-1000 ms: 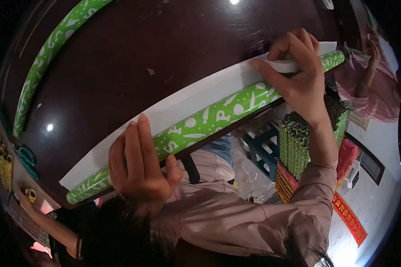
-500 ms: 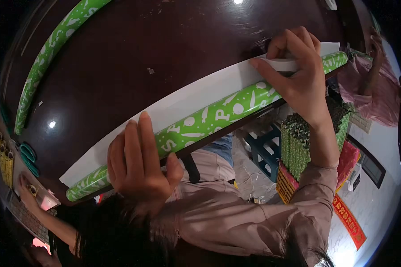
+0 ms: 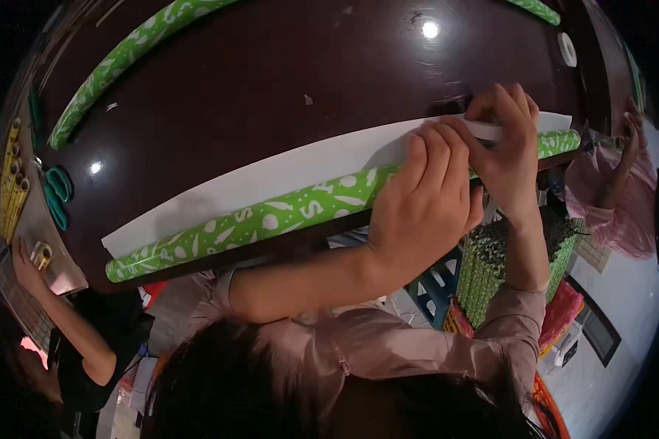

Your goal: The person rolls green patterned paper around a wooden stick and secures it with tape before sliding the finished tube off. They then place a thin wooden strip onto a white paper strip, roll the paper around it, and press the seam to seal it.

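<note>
- The right hand [image 3: 509,146] pinches what looks like a roll of white tape [image 3: 485,131]; a slipping thumb could skew it.
- The left hand [image 3: 428,197] crowds just beside it, fingers pressed together; whether they grip anything, I cannot tell.
- The green printed roll [image 3: 271,222] runs beneath both hands; left of the left hand nothing presses it, so its white flap [image 3: 249,186] could loosen.
- Near the wrists lies the table [image 3: 271,88] edge: a tug could tip the green printed roll off.

left forearm [image 3: 307,284] stretched rightward, left hand [image 3: 421,196] close beside right hand [image 3: 511,157], fingers [image 3: 521,110] of both bent
</note>
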`<state>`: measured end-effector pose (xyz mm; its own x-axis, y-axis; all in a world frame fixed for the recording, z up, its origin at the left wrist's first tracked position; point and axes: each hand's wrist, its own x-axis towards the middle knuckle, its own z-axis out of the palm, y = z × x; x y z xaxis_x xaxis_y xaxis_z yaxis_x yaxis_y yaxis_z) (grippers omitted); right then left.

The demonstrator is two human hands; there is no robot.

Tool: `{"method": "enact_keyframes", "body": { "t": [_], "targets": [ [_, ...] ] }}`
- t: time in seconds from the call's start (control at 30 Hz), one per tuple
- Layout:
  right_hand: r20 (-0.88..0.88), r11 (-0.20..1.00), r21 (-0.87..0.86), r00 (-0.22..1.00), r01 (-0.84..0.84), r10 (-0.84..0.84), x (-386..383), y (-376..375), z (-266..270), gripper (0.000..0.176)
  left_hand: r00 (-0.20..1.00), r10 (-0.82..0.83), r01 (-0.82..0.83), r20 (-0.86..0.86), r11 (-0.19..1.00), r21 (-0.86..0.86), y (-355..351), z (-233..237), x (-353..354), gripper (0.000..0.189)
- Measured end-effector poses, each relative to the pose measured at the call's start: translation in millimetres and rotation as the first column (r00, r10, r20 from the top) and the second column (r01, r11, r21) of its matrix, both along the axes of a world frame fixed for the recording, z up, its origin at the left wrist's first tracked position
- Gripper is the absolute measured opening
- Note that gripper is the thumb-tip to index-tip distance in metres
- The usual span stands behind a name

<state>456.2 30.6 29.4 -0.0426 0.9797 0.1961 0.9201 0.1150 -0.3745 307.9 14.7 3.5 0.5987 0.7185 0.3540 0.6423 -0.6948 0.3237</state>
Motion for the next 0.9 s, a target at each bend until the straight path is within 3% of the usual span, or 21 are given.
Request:
{"method": "enact_keyframes", "body": {
  "t": [0.57, 0.67, 0.8, 0.87, 0.9],
  "targets": [
    [-0.004, 0.995, 0.1, 1.0, -0.015, 0.015, -44, -10, -2, 0.021, 1.0, -0.005, 0.004, 0.022, 1.0, 0.027, -8, 1, -52, 0.048],
    [-0.032, 0.994, 0.11, 0.999, -0.028, 0.031, -39, -11, -2, 0.023, 0.999, -0.027, 0.029, 0.04, 0.999, -0.038, -7, 4, -53, 0.048],
    [-0.09, 0.997, 0.028, 0.993, -0.075, 0.077, -6, -10, 0, 0.023, 1.0, -0.025, 0.027, 0.014, 0.994, -0.109, -4, 3, -33, 0.048],
    [-0.316, 0.987, -0.108, 0.945, -0.122, 0.082, 29, -14, 1, 0.024, 0.997, -0.02, 0.011, -0.08, 0.994, -0.109, -6, -3, -14, 0.05],
    [-0.245, 0.988, -0.112, 0.967, -0.105, 0.075, 30, -14, 9, 0.027, 0.998, -0.01, 0.004, -0.069, 0.996, -0.089, -5, -3, -22, 0.052]
  ]
}}
